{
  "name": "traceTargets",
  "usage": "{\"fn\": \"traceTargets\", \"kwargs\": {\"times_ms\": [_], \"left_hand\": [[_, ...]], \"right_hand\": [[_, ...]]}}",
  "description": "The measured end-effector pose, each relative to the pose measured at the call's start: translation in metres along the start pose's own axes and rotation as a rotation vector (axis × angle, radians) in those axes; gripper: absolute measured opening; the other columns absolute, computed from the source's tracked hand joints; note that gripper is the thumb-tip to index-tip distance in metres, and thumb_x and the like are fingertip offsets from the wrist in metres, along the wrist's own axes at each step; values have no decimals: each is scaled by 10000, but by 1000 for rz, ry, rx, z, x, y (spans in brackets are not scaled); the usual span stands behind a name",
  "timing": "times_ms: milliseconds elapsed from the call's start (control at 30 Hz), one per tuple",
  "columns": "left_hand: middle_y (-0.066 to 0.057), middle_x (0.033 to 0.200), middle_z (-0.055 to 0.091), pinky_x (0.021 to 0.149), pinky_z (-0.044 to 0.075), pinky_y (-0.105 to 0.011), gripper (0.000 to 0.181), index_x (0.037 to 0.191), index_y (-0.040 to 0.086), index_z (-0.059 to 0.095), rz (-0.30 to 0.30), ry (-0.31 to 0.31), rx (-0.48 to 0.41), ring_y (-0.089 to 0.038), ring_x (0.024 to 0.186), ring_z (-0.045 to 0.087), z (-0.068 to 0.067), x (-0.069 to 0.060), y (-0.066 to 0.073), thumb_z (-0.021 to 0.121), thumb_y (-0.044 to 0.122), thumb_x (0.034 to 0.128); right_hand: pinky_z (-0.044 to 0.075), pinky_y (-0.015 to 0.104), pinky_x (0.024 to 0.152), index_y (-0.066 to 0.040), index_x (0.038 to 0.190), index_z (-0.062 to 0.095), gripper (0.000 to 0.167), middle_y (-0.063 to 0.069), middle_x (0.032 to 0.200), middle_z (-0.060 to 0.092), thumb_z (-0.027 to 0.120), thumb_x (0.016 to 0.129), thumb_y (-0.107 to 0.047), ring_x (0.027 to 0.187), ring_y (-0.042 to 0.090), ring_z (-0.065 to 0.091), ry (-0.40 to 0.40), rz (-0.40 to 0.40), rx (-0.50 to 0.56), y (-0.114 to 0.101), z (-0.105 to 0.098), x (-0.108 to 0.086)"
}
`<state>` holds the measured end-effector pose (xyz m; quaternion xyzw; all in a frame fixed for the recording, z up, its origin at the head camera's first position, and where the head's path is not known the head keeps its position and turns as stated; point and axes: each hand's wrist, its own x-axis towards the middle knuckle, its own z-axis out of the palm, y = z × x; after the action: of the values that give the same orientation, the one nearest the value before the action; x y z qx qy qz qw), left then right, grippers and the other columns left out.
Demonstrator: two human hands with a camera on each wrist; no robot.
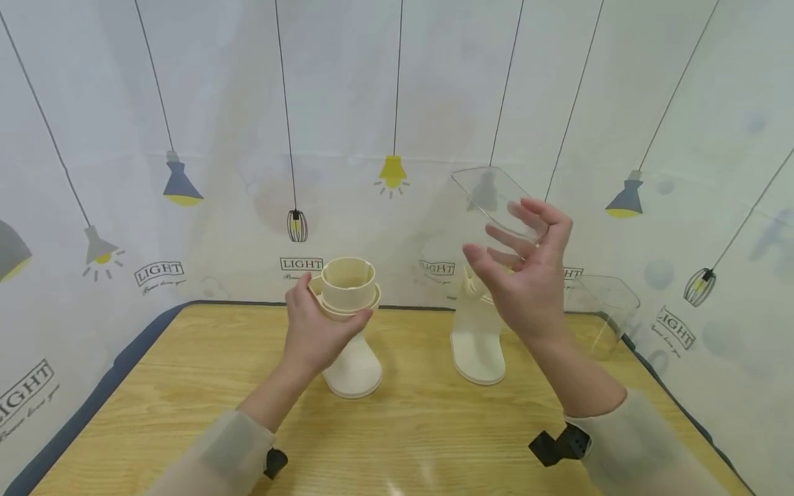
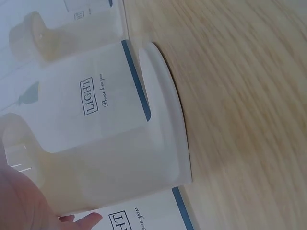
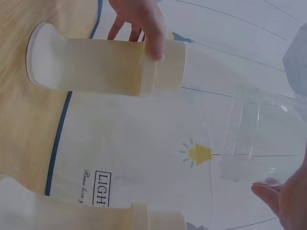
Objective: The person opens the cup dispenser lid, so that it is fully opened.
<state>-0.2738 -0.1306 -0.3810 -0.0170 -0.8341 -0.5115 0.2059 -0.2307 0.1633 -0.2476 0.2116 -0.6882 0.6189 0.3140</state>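
On the table stands a cream stand point(image 1: 353, 372) with a rounded foot, a tall column and a cup-shaped round top point(image 1: 349, 275). My left hand point(image 1: 316, 331) grips it just under that top, thumb in front and fingers at the left side. In the right wrist view the stand point(image 3: 105, 64) shows side-on. My right hand point(image 1: 533, 282) holds a clear plastic container point(image 3: 264, 139) up in the air, its rim pointing toward the upper left in the head view. A second cream stand point(image 1: 477, 351) is upright behind the right hand, its top partly hidden.
Another clear plastic container point(image 1: 604, 313) stands at the table's back right corner. The wooden table point(image 1: 422, 427) has a dark blue edge strip. A white backdrop point(image 1: 347, 124) printed with hanging lamps rises behind and at both sides.
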Motion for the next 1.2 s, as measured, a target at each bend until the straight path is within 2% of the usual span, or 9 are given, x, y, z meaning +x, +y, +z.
{"fn": "traceTargets", "kwargs": {"times_ms": [233,300,367,533,700,833,1000,1200], "left_hand": [[-213,1619,324,1129,530,-609,1344,1724,145,162,-46,25,-2,-364,1321,515,4,-4,4,962,590,740],[-212,1629,313,1126,530,-613,1347,1724,154,157,-62,29,-6,-366,1320,521,5,-4,5,951,627,743],[-207,1634,305,1123,530,-611,1338,1719,162,153,-72,30,-12,-366,1321,524,6,-4,7,936,655,751],[-215,1632,286,1145,505,-631,1299,1709,169,145,-88,19,-26,-376,1350,491,6,-3,9,929,621,777],[-235,1620,276,1157,481,-650,1257,1707,182,173,-89,11,-33,-384,1376,442,4,-2,7,936,574,787],[-244,1611,290,1164,481,-645,1238,1714,199,195,-78,-15,-39,-381,1377,441,-1,0,3,937,577,798],[-259,1598,324,1177,476,-642,1223,1726,209,194,-64,-71,-50,-395,1366,478,-9,4,-3,931,567,818],[-225,1661,289,1193,488,-608,1193,1735,195,180,-39,-163,-120,-393,1436,485,-18,11,-10,922,519,858]], "right_hand": [[632,213,941,-257,1513,404,755,34,1551,504,830,923,-59,1224,182,736,56,19,17,-4,-29,-9],[630,206,935,-255,1512,402,750,40,1556,496,820,925,-44,1230,185,733,59,34,29,-3,-36,-13],[643,204,873,-259,1510,395,749,41,1568,479,807,931,-23,1244,181,726,56,58,48,-3,-43,-18],[654,215,809,-235,1503,395,763,74,1579,500,770,911,65,1243,172,736,56,67,90,0,-58,-30],[647,240,889,-202,1505,384,784,98,1578,495,727,893,148,1240,169,744,39,55,116,4,-71,-43],[635,233,927,-170,1512,381,823,103,1565,476,711,862,212,1214,131,762,-3,27,103,8,-79,-54],[639,194,865,-139,1499,394,854,86,1520,479,712,812,255,1091,100,795,-40,-16,53,15,-88,-68],[613,180,947,-107,1522,378,886,62,1526,482,739,797,252,1184,53,745,-76,-34,-93,23,-99,-83]]}}
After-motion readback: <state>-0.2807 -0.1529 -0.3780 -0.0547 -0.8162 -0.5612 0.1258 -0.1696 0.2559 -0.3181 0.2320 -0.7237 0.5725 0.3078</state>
